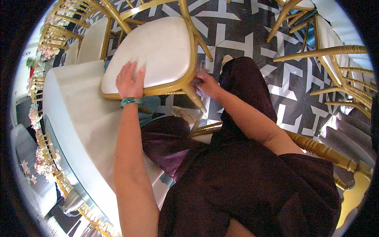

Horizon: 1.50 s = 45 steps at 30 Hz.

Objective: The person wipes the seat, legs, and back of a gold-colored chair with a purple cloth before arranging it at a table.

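Observation:
A gold wooden chair with a white padded seat stands in front of me. Flat on the near left part of that seat lies my left hand, open, with a green bangle at its wrist. At the chair's near right corner, by the top of a front leg, my right hand is closed. A crumpled greyish cloth shows at its fingers, partly hidden and blurred against the chair frame.
On my left is a round table draped in a pale tablecloth, with pink flowers beyond it. More gold chairs stand at the far left and along the right, one chair close by. The floor has a black-and-white geometric pattern.

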### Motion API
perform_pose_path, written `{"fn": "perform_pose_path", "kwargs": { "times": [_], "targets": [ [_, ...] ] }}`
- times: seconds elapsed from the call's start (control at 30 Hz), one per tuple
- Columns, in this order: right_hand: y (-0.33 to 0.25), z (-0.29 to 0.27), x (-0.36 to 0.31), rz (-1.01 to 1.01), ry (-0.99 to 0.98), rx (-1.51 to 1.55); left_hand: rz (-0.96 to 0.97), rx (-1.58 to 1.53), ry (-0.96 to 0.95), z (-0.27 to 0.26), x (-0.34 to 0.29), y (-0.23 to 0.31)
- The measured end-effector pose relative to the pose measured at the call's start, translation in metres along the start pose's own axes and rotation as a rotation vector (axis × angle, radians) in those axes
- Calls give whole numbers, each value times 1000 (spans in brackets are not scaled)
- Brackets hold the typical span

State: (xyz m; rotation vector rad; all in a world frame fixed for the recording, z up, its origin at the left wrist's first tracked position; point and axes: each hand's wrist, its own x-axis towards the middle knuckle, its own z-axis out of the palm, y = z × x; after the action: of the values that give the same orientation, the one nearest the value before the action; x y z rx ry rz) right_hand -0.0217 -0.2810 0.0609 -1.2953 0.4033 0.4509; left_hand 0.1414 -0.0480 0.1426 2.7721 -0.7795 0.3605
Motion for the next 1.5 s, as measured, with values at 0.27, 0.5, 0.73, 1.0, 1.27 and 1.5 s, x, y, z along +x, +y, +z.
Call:
{"fn": "perform_pose_path", "kwargs": {
  "times": [0.27, 0.5, 0.73, 1.0, 1.27, 1.5],
  "targets": [
    [16, -30, 24, -94, -23, 580, 15, -15, 42, -5, -10, 5],
    [26, -44, 36, -358, 185, -64, 30, -19, 54, -2, -7, 5],
    [4, -24, 21, -191, -159, 656, 17, -17, 39, -4, -10, 4],
    [37, -21, 32, -61, -144, 133, -8, -13, 18, -6, -13, 6],
    [55, -21, 42, -154, -30, -177, -8, -27, 22, -6, -16, 5],
    [48, -20, 47, -148, -30, 544, 0, -16, 38, -6, -20, 6]
  ]
}}
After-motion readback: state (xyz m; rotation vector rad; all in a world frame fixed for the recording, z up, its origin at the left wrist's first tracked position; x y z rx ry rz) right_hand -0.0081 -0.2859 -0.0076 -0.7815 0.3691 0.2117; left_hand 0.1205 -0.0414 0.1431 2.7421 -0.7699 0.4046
